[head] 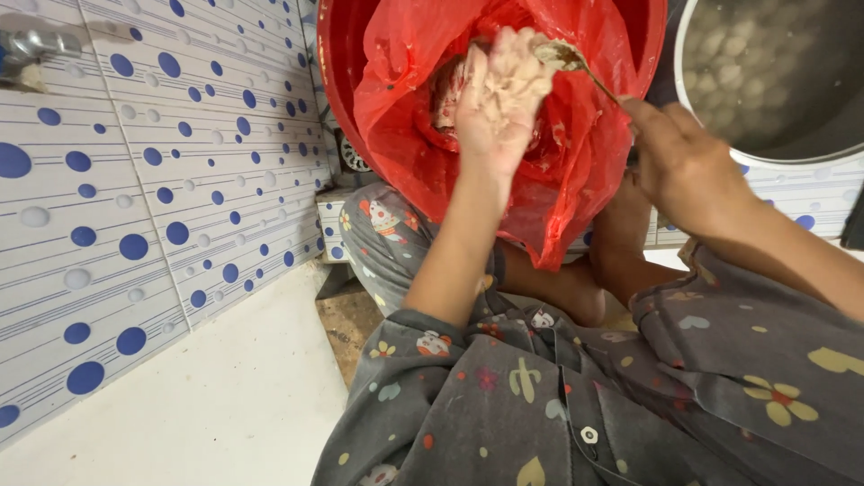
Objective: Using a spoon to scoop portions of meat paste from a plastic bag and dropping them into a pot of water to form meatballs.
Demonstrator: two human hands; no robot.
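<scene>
Reaching up into the middle top of the frame, the left hand [498, 94] is smeared all over with pale, sticky paste, its fingers bunched together and curled around a lump of that paste, just inside the mouth of a crumpled red plastic bag [540, 171]. The bag lines a round red plastic basin [335, 63] whose rim runs down the upper centre, and the bag's loose end hangs down below the basin toward the lap.

At the upper right, the right hand [684, 162] pinches the thin handle of a metal spoon [571, 61] between clenched fingers; the spoon's bowl, loaded with the same pale paste, touches the fingertips of the left hand.

Behind the right hand, in the top right corner, a large metal pot [720, 148] holds many pale round balls in cloudy liquid. White wall tiles with blue dots [135, 198] fill the left side, with a metal tap [36, 45] at the upper left. Grey flower-print clothing [558, 396] covers the lower right.
</scene>
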